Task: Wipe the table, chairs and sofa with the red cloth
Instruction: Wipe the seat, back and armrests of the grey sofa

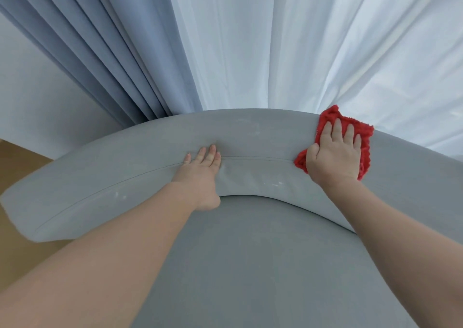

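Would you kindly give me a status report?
Right hand flat on red cloth atop grey backrest. Left hand flat on backrest. White curtain close behind cloth.

Red cloth (332, 117); grey sofa (250, 252); blue-grey + white curtains (275, 39).

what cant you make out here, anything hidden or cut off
Head view:
- Red cloth: its middle lies hidden under the right hand.
- Grey backrest: right end cut off by the frame edge; rear hidden behind its top.
- Seat: front cut off by the bottom edge.
- Pale marks near the left hand: too faint to tell dust from wear.
- Table and chairs: out of frame.
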Tool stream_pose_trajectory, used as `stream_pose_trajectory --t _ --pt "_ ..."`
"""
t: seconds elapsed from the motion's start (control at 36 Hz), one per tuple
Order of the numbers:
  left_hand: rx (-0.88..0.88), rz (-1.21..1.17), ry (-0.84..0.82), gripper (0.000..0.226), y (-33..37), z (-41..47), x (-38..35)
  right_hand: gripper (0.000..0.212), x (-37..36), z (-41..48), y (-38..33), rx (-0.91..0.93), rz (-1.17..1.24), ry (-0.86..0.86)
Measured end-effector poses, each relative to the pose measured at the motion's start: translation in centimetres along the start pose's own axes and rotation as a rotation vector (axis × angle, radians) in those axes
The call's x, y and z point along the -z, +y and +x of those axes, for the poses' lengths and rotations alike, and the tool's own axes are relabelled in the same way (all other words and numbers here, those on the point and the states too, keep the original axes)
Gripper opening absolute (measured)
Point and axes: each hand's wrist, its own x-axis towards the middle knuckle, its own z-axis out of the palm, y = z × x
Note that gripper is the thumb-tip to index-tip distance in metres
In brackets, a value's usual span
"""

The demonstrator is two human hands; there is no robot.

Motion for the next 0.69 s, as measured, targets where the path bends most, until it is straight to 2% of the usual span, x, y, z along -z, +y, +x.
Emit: stream_pose_trajectory --t 0.22,0.44,0.69 --pt "-0.002 -0.020 0.015 0.098 0.2 0.5 0.0 0.067 0.0 1.0 -5.4 0.181 0.010 0.011" --pt "-0.003 -0.013 0.062 0.100 0.0 0.4 -1.1 0.068 -0.1 0.7 -6.1 0.202 -0.019 -0.024" --pt "-0.044 -0.070 0.077 0.101 0.2 0.2 -0.6 0.075 -0.6 0.9 -10.6 0.346 -0.040 -0.022"
